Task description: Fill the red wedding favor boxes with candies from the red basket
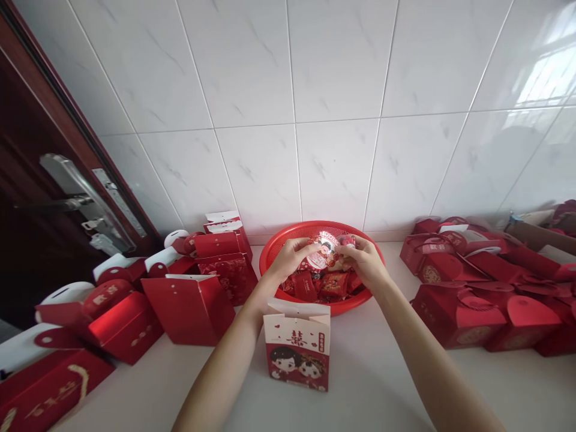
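Observation:
My left hand [293,259] is closed on a shiny candy packet [318,258] printed with a cartoon figure. My right hand [365,263] pinches a small red wrapped candy [346,241] close beside that packet; its fingertips are partly hidden. Both hands are over a red plastic basket [279,235], where red wrapped candies [333,284] lie in a heap. On the near side of the basket an upright red and white gift box [297,354] carries two cartoon faces, and its top flaps stand up.
Several red gift boxes, some with flaps raised, stand on the left, including a plain red box [191,309]. Closed red boxes [459,315] crowd the right side of the white table [360,384]. A tiled wall [333,162] rises behind, and a dark door [40,228] is at far left.

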### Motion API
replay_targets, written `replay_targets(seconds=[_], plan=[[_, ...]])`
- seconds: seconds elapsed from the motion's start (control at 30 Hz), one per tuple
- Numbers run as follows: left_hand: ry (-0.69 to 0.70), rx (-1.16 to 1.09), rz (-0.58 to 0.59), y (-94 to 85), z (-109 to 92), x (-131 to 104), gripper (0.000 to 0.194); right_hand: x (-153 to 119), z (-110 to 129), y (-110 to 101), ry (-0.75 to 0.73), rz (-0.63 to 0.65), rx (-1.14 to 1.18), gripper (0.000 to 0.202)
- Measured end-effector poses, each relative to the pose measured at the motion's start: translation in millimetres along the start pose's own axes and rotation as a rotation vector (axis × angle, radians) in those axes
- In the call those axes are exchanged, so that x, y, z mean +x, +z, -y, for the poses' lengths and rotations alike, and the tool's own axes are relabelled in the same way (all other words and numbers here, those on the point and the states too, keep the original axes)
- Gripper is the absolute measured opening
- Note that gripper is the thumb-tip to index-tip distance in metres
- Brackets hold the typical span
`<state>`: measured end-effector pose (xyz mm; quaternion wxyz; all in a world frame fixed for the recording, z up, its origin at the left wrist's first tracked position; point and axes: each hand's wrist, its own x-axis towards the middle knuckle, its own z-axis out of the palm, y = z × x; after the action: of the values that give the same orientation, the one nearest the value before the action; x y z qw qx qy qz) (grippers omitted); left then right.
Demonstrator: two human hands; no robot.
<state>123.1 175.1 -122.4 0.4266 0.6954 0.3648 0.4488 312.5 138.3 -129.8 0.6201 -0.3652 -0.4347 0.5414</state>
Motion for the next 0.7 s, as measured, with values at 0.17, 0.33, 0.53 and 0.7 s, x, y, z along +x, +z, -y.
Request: replay_targets(seconds=[0.17, 0.33, 0.53, 0.7], plan=[[0.025, 0.000, 0.119, -0.8, 4.1, 0.3, 0.029, 1.2, -4.9, -2.1, -0.087, -0.031, -0.009, 0.036], [0.126, -0.003, 0.085, 2.0, -0.3, -2.4, 0.029, -0.4, -4.3, -0.6, -0.124, -0.028, 0.004, 0.037], [0.157, -0.003, 0.069, 4.2, -5.0, -5.0, 0.027, -6.6, 0.1, 4.3, -0.123, 0.027, -0.020, 0.040], [0.116, -0.005, -0.011, 4.9, 0.2, -3.0, 0.027, -5.7, -0.9, 3.6, -0.117, -0.030, -0.004, 0.038]])
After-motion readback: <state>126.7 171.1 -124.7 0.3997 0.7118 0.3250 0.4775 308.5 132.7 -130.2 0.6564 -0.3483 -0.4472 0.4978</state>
